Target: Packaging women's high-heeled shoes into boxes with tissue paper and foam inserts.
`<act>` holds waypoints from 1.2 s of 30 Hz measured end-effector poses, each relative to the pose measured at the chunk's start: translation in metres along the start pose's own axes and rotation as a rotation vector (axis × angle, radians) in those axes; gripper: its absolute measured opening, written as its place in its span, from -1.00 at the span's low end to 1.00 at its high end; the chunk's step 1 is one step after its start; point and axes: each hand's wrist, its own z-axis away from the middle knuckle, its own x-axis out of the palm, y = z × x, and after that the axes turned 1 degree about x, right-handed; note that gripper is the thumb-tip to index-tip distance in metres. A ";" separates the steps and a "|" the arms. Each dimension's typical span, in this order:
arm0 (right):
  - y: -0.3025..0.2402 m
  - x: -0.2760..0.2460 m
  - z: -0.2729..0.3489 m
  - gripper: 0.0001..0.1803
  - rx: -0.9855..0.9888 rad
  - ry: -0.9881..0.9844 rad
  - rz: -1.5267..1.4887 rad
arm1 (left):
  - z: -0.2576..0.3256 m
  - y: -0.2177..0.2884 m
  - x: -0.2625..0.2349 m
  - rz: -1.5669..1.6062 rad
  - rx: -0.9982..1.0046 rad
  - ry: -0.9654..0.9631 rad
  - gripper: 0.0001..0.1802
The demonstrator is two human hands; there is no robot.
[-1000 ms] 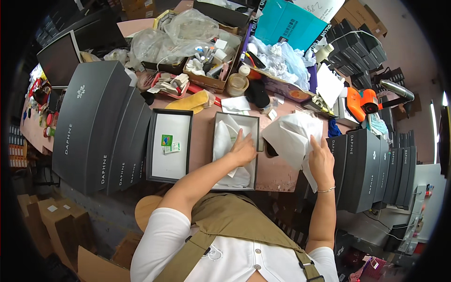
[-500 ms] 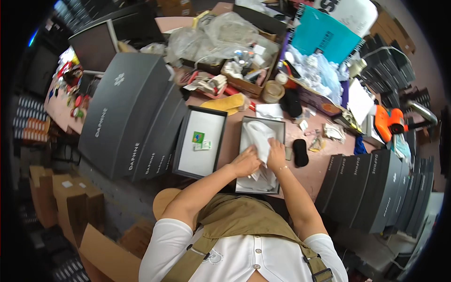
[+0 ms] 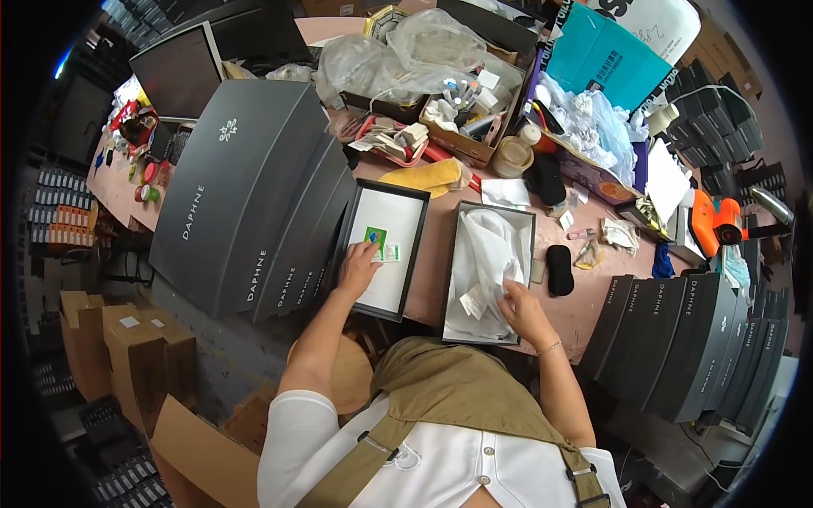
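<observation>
An open grey shoe box (image 3: 448, 292) stands before me, lined with crumpled white tissue paper (image 3: 487, 241). A small white printed slip (image 3: 473, 301) lies on the tissue. At the box's right side my right hand (image 3: 527, 315) pinches the edge of the tissue, fingers closed. To the left rests the box lid (image 3: 398, 292), its white inside facing up. A small green packet (image 3: 378, 234) and a white sachet (image 3: 390, 253) lie in it. My left hand (image 3: 360, 269) reaches into the lid, its fingertips closed on the green packet's near edge.
Tall stacks of dark shoe boxes flank me at left (image 3: 229, 195) and right (image 3: 669, 339). Behind the open box are a yellow cloth (image 3: 423, 179), a jar (image 3: 512, 157) and cartons of plastic bags. A black oval object (image 3: 559, 271) and an orange tape dispenser (image 3: 705, 224) are at right.
My left hand has left the tissue and moved left to the packet in the lid. My right hand has slid down toward the box's near right side. The tissue lies flatter, showing the slip.
</observation>
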 end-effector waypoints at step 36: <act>-0.027 0.026 0.003 -0.59 -0.002 -0.253 0.025 | 0.031 0.011 0.032 0.097 -0.065 0.217 -0.89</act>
